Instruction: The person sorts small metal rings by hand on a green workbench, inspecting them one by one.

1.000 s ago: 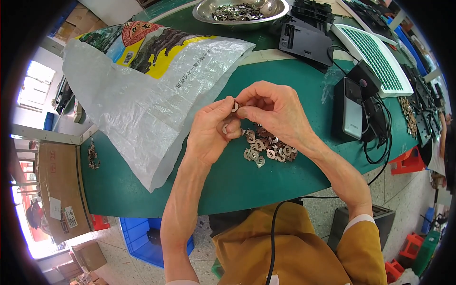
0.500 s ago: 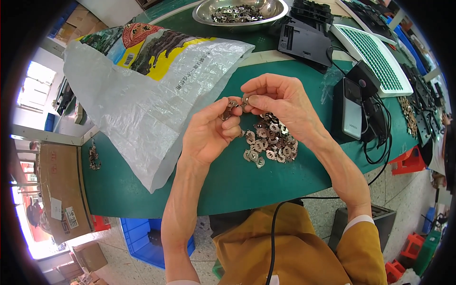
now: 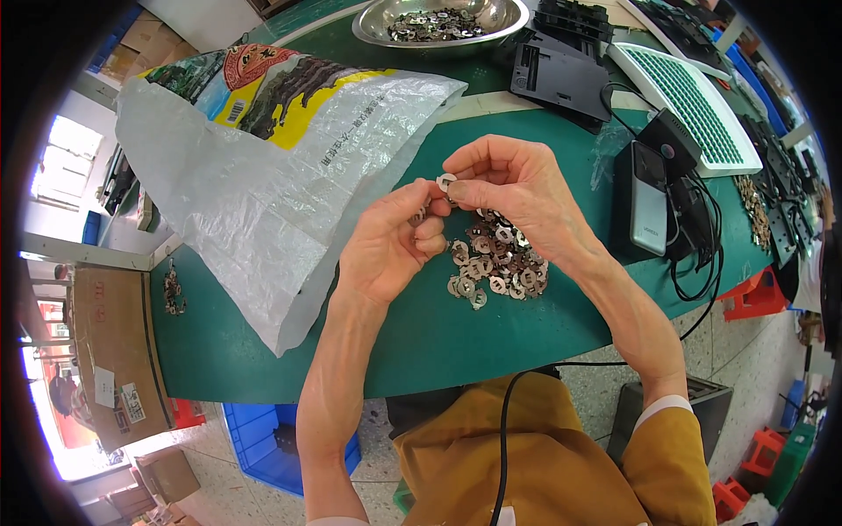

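My right hand (image 3: 519, 186) pinches a small round metal clip (image 3: 445, 181) between thumb and fingertips. Close against it, my left hand (image 3: 390, 237) is closed on a few more metal clips (image 3: 422, 211), partly hidden by its fingers. The fingertips of both hands meet around the raised clip. Below and behind my right hand lies a loose pile of the same flat, notched metal clips (image 3: 498, 261) on the green table (image 3: 456, 351).
A large white plastic sack (image 3: 254, 193) with a coloured print covers the table's left. Farther back stand a steel bowl (image 3: 487, 39) of small metal parts and a black plastic panel (image 3: 561, 83). On the right are a power bank (image 3: 647, 206), cables and a white-framed green tray (image 3: 684, 105).
The clip in my right fingers has turned its flat, ring-like face into view. My left thumb and fingers have closed in nearer to it; the pile looks the same.
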A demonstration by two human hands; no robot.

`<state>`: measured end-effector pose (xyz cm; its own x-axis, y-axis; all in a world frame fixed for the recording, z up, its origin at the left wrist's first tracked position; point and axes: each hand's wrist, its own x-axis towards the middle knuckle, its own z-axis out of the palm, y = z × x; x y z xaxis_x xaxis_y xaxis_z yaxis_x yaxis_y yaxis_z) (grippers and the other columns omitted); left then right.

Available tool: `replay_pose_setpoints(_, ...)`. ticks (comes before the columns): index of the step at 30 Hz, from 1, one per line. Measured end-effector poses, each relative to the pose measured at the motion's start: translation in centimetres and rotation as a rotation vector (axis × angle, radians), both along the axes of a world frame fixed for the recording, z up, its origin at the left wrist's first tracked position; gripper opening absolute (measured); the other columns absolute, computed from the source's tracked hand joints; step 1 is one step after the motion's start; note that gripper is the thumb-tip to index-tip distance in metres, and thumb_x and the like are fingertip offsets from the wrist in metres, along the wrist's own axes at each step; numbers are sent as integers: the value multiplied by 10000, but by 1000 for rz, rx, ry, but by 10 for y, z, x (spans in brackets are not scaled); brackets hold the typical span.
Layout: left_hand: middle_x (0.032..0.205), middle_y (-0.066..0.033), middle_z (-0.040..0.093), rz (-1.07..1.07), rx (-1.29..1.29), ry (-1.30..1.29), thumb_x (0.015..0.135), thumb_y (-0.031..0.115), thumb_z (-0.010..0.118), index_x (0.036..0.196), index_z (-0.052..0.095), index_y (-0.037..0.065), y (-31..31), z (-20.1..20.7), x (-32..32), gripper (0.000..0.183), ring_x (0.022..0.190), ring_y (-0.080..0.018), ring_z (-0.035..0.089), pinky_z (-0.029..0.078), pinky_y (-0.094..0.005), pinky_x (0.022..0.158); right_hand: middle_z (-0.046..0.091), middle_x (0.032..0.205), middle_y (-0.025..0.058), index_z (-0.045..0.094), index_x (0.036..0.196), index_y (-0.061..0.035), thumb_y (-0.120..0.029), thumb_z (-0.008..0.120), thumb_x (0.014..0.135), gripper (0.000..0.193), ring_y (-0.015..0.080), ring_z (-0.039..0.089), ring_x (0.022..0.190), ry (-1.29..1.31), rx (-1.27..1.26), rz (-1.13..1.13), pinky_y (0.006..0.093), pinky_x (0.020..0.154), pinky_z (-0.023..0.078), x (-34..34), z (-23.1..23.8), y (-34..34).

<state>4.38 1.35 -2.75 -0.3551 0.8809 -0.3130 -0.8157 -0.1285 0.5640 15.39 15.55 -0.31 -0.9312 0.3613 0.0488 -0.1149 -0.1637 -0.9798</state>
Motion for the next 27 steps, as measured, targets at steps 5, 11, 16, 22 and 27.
replay_pose_setpoints(5, 770, -47, 553, 7, -21, 198, 848, 170, 602, 927, 587, -4, 1, -4, 2, 192, 566, -84, 402, 337, -227, 507, 631, 835, 63, 601, 933, 37, -14, 619, 787, 156, 87, 591, 741, 3, 59, 32, 199, 679, 475, -3, -7, -3)
replay_pose_setpoints(11, 747, -66, 546, 109, 2, 99, 840, 136, 587, 855, 571, -7, -4, 3, -9, 144, 553, -103, 399, 311, -235, 489, 645, 808, 78, 612, 910, 30, -40, 613, 761, 165, 124, 616, 738, 8, 247, -87, 259, 661, 492, -3, -5, -6)
replay_pose_setpoints(16, 769, -101, 520, 172, 33, 10, 839, 110, 529, 865, 554, -11, -8, 6, -14, 126, 557, -112, 370, 309, -224, 488, 583, 804, 88, 628, 861, -35, -77, 643, 694, 173, 259, 577, 737, -2, 872, -15, 340, 665, 477, -2, -15, -17)
replay_pose_setpoints(22, 751, -120, 525, 159, 43, -1, 816, 111, 529, 846, 550, -30, -9, 3, -14, 145, 569, -140, 388, 321, -252, 504, 540, 771, 68, 616, 762, -61, -135, 688, 666, 141, 249, 525, 812, 70, 1196, -17, 357, 677, 465, 1, -26, -29)
replay_pose_setpoints(27, 737, -124, 534, 172, 21, 21, 795, 107, 536, 821, 549, -37, -7, 4, -13, 146, 577, -152, 400, 332, -269, 519, 543, 758, 65, 612, 735, -74, -124, 677, 676, 101, 247, 525, 806, 95, 1280, -1, 353, 676, 467, 1, -32, -29)
